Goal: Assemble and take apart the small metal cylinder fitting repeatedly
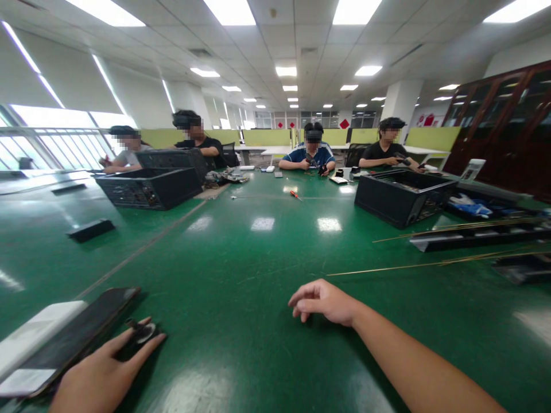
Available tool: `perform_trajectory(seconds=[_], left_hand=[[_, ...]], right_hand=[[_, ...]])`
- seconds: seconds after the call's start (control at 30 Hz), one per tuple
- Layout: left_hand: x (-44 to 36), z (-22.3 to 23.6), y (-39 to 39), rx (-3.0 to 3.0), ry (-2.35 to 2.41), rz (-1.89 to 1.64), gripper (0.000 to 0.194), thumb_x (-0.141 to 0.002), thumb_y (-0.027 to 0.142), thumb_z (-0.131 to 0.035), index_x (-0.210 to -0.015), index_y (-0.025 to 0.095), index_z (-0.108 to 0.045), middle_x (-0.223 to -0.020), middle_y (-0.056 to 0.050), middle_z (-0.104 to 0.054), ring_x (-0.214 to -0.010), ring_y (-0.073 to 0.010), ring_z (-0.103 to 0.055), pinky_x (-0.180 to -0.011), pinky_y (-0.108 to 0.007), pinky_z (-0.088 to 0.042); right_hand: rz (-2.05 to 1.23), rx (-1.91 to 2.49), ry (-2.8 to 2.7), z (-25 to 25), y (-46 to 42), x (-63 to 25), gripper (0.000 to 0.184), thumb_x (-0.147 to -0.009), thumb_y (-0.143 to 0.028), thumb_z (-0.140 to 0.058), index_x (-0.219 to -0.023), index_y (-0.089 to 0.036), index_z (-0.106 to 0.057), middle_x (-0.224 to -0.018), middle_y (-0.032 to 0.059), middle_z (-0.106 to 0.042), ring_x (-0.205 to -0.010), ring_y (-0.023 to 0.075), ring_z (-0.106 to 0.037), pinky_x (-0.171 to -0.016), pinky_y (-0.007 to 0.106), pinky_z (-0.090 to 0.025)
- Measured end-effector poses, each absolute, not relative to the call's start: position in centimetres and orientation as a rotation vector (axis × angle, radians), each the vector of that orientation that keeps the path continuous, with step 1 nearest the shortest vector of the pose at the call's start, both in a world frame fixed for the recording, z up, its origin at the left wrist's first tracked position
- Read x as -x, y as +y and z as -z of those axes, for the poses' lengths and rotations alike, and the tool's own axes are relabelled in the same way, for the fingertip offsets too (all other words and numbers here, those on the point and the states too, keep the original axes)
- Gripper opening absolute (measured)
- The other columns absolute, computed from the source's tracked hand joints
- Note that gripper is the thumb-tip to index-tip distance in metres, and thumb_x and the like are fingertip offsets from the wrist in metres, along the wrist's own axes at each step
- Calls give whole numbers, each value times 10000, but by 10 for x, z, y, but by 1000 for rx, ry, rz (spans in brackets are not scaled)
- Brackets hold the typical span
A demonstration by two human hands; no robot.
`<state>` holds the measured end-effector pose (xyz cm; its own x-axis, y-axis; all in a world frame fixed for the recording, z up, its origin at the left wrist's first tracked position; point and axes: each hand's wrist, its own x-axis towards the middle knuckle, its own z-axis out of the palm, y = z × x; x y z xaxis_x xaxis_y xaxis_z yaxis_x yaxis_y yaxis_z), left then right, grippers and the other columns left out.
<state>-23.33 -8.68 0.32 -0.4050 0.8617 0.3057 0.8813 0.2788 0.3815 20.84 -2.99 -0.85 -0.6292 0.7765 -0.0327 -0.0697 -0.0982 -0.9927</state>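
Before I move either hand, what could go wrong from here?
The left hand, fingers around a small black part, is close beside a dark flat slab and might knock it. The right hand looks empty, near the end of a thin golden rod; moving forward could nudge it.

Bright ceiling lights (286, 71) above lime partitions (272, 137), pale blinds (135, 89) left, dark wooden cabinets (503, 115) right.
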Motion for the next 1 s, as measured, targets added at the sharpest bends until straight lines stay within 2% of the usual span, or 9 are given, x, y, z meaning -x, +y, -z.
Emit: perform_trajectory(seconds=[0.1, 0.17, 0.2, 0.3, 0.43, 0.53, 0.7, 0.8, 1.0], left_hand=[[195, -32, -81, 1719, -2486, 675, 457, -761, 607, -574, -1010, 253, -720, -891, -17, -778, -866, -326, -723, -748, -417, -565], [161, -50, -71, 1847, -2370, 803, 447, -778, 538, -578, -1073, 225, -701, -1068, -56, -756, -972, -325, -706, -843, -440, -553], [143, -58, -64, 1908, -2292, 921, 454, -776, 518, -590, -1091, 208, -693, -1085, -71, -749, -977, -311, -706, -873, -437, -546], [82, -69, -41, 2171, -2100, 1225, 522, -746, 475, -667, -1184, 191, -644, -1029, -73, -753, -897, -251, -719, -872, -392, -551], [17, -57, -13, 2625, -1768, 1334, 353, -720, 339, -731, -1039, 192, -698, -956, -63, -751, -858, -224, -703, -804, -348, -553], [-3, -42, -2, 2870, -1438, 1284, 283, -725, 263, -739, -1003, 210, -719, -954, -63, -740, -898, -218, -685, -817, -338, -535], [3, -26, -1, 3040, -1257, 1291, 245, -764, 213, -713, -1009, 225, -714, -950, -53, -719, -879, -192, -678, -791, -299, -528], [6, -22, -3, 3054, -1254, 1324, 267, -744, 181, -732, -1006, 229, -713, -957, -47, -707, -883, -186, -670, -808, -299, -523], [0, -14, -4, 3071, -1229, 1424, 287, -731, 114, -718, -995, 227, -712, -958, -39, -693, -886, -170, -656, -818, -298, -517]], right_hand=[[-1806, 789, -1585, 9, -30, -209, 460, -714, -488, -786, -985, -123, -716, -851, 69, -714, -653, 124, -615, -695, 283, -472], [-1800, 787, -1599, 9, -30, -209, 453, -724, -483, -780, -989, -123, -713, -859, 70, -714, -659, 124, -617, -700, 285, -474], [-1795, 784, -1600, 9, -30, -209, 450, -730, -479, -775, -994, -120, -709, -860, 71, -712, -660, 125, -618, -700, 285, -475], [-1776, 762, -1557, 10, -31, -207, 495, -735, -450, -777, -1085, -120, -659, -844, 57, -695, -640, 124, -617, -674, 282, -479], [-1609, 826, -1481, 13, -34, -201, 637, -717, -344, -789, -1249, -171, -484, -858, 9, -653, -603, 112, -608, -611, 263, -486], [-1399, 945, -1497, 14, -35, -197, 603, -738, -266, -748, -1246, -196, -432, -878, -5, -628, -578, 88, -579, -572, 232, -462], [-1165, 1081, -1557, 13, -37, -196, 593, -742, -188, -705, -1269, -225, -437, -950, 12, -629, -595, 81, -557, -568, 220, -441], [-1123, 1101, -1578, 10, -39, -197, 491, -742, -181, -694, -1195, -216, -505, -971, 23, -634, -599, 89, -556, -576, 228, -453], [-997, 1164, -1695, 5, -43, -198, 266, -770, -188, -665, -1032, -191, -612, -808, 3, -643, -646, 128, -577, -637, 245, -475]])
